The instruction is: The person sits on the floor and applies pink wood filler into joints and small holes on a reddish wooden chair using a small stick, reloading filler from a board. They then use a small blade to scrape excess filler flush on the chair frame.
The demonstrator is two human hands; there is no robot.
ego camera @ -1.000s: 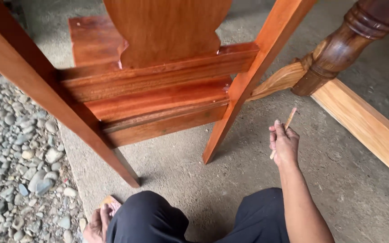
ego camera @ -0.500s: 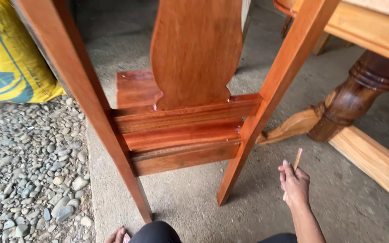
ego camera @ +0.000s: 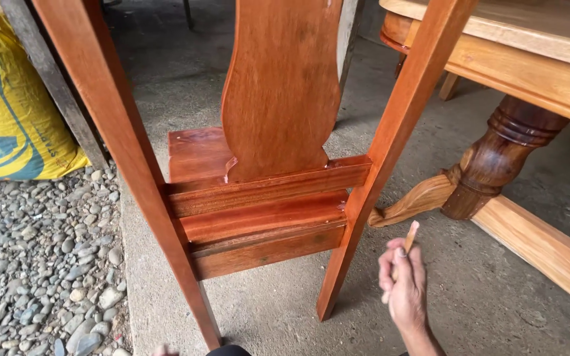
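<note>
Far to my left a yellow and blue sack (ego camera: 14, 125) leans against a grey plank (ego camera: 54, 86), with loose gravel (ego camera: 41, 264) spread below it up to the edge of the concrete floor (ego camera: 265, 310). Of my left hand I see only a sliver at the bottom edge, near the foot of the chair's left rear leg (ego camera: 126, 171) — too little to tell whether it is spread or closed.

Moving right, the reddish wooden chair (ego camera: 265, 204) stands upright on the concrete with its back toward me: the shaped back splat (ego camera: 282, 86) rises from the lower rail, and the seat shows beyond it. The right rear leg (ego camera: 390, 151) slants up toward the top of the view.

Just right of that leg's lower part, my right hand (ego camera: 404, 283) hangs over the floor, fingers curled together and pinching a thin wooden stick (ego camera: 410, 238) — its tip points up, close to the leg but apart from it.

Further right, a lighter wooden table (ego camera: 529, 59) stands with its dark turned pedestal (ego camera: 496, 165) set on pale base beams (ego camera: 542, 247) that run across the floor.
</note>
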